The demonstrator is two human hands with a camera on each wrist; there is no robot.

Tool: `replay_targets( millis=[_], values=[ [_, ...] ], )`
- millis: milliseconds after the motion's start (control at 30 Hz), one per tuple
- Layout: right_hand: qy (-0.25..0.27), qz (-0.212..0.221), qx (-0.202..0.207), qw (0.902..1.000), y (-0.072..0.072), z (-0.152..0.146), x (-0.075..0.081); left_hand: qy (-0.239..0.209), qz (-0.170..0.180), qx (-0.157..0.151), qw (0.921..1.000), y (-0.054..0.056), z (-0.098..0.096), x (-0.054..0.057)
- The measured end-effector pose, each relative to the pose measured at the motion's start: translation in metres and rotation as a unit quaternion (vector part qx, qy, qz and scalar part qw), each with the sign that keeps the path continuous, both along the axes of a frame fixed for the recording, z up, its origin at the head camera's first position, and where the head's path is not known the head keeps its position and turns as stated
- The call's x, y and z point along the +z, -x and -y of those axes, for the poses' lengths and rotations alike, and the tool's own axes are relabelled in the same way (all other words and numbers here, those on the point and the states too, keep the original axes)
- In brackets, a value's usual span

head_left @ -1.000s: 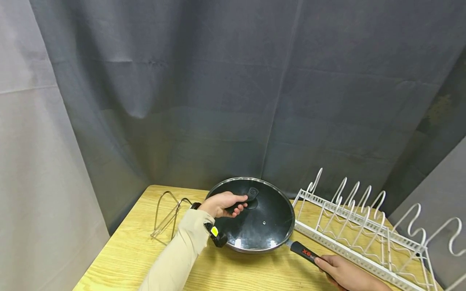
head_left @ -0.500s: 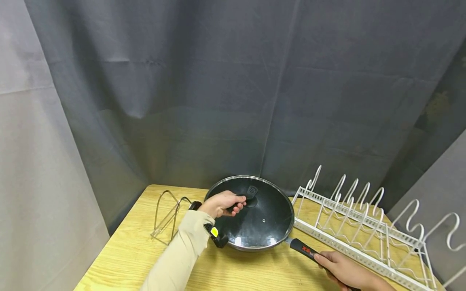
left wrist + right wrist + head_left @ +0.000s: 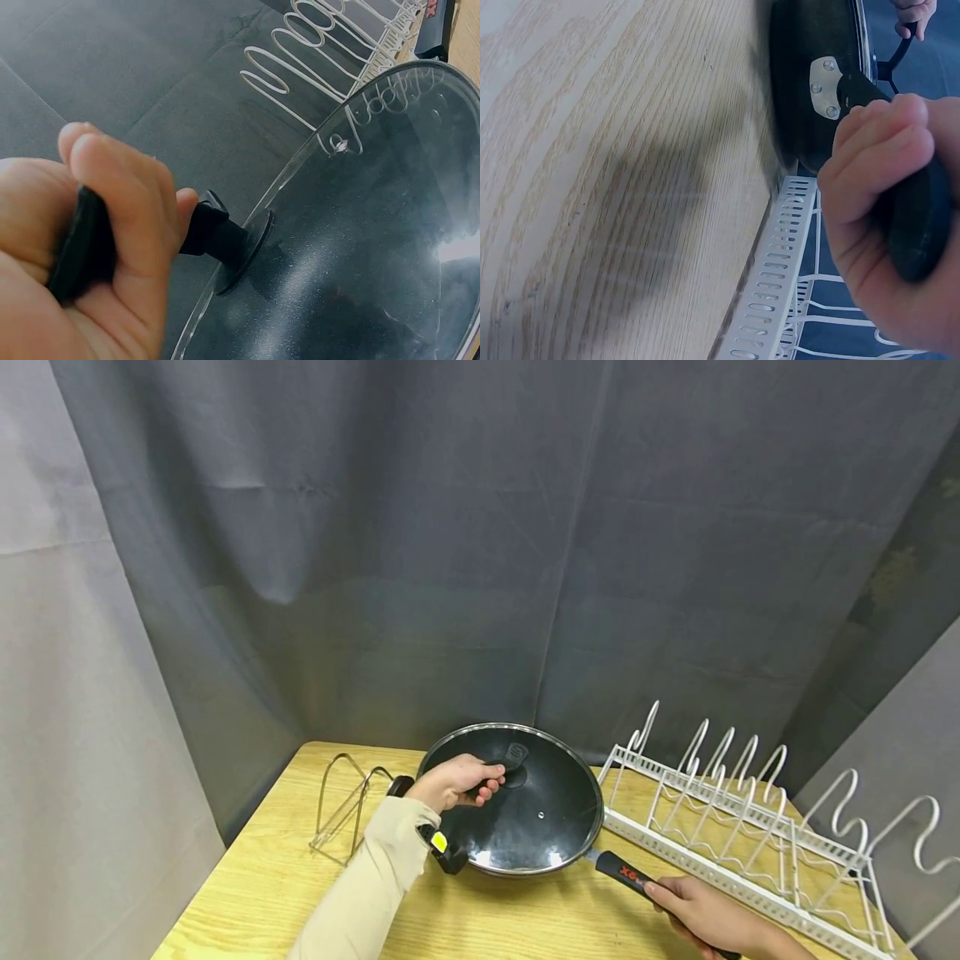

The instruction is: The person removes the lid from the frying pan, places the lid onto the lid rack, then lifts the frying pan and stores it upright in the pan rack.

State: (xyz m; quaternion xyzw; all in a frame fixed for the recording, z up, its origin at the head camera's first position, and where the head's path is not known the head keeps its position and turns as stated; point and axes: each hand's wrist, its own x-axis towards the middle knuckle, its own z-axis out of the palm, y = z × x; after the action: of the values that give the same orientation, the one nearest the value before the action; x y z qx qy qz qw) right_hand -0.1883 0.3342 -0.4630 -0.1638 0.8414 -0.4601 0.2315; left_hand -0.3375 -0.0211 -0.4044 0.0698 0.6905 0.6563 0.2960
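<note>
Dark grey fabric curtain (image 3: 375, 568) fills the upper part of the head view, with a pale grey panel (image 3: 82, 693) at the left edge; below spreads a light wooden table (image 3: 247, 877). At lower centre of the frame a round black pan (image 3: 799, 82) sits on the table under a dark, see-through glass lid (image 3: 536, 827) with a metal rim. The left hand (image 3: 459, 781), in a cream sleeve (image 3: 367, 881), is closed round the lid's black handle (image 3: 516, 755). At lower right the right hand (image 3: 701, 914) grasps the pan's long black handle (image 3: 622, 870), which bears red lettering. A bent-wire metal stand (image 3: 359, 810) stands at lower left, and a white metal rack (image 3: 771, 274) with upright wire loops spans the lower right, near the pan.

Compared with one second ago, nearly everything lies slightly farther left in the head view, and the butt of the pan's handle now shows at the bottom edge. Both grips are unchanged, and the lid remains on the pan.
</note>
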Motion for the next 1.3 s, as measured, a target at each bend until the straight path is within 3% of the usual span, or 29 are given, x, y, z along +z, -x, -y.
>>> replay_targets(
  millis=[233,433,867,967,1167,1300],
  values=[
    [-0.004,0.003,-0.004,1.0,0.001,-0.002,-0.001,-0.009,-0.011,0.0,0.9999,-0.002,0.0,0.002],
    [-0.016,-0.023,-0.014,0.9995,0.0,-0.002,0.0,-0.017,-0.028,-0.005,0.9994,-0.003,-0.001,0.009],
    [-0.071,-0.078,-0.039,0.9936,0.001,0.005,0.007,-0.039,-0.114,0.01,0.9927,-0.018,0.005,0.031],
    [-0.111,-0.119,-0.058,0.985,0.001,0.009,0.01,-0.048,-0.148,0.009,0.9878,-0.022,0.007,0.036],
    [-0.21,-0.231,-0.117,0.9427,0.0,0.018,0.015,-0.053,-0.203,0.021,0.9776,-0.029,0.011,0.048],
    [-0.227,-0.258,-0.145,0.9277,-0.001,0.024,0.02,-0.049,-0.226,0.037,0.9721,-0.037,0.014,0.054]
  ],
)
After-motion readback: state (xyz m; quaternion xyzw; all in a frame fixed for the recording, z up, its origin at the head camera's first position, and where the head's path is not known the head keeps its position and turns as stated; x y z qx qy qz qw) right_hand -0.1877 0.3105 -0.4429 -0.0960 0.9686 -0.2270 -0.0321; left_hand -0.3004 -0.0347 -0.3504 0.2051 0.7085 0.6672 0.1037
